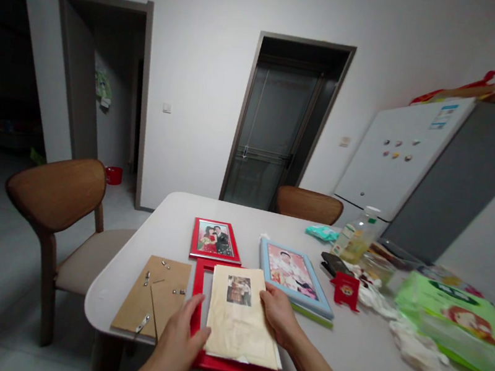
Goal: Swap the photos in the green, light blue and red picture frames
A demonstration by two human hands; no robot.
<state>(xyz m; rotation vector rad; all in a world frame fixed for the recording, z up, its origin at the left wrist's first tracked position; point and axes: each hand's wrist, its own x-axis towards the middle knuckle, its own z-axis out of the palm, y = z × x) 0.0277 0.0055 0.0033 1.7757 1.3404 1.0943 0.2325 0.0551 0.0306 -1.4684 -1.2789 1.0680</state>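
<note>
A cream sheet of paper [242, 335] with a small printed photo of people lies tilted over a red picture frame [241, 369]. White edges of other sheets show beneath it. My right hand [278, 316] grips the sheet's right edge, thumb on top. At the left side, my left hand [182, 329] rests over the red frame, index finger and thumb apart, the thumb tip at the paper's edge. Its other fingers are hidden. Beside it lie brown frame backing boards [134, 293] with metal clips, partly overlapping.
Behind stands a red-framed couple photo [215, 240] lying flat. To the right are a blue-framed photo [292, 274], a small red card [346, 291], a bottle [356, 237], crumpled tissues [420, 354] and a green tissue pack [460, 326]. Chairs [58, 193] flank the table [105, 295].
</note>
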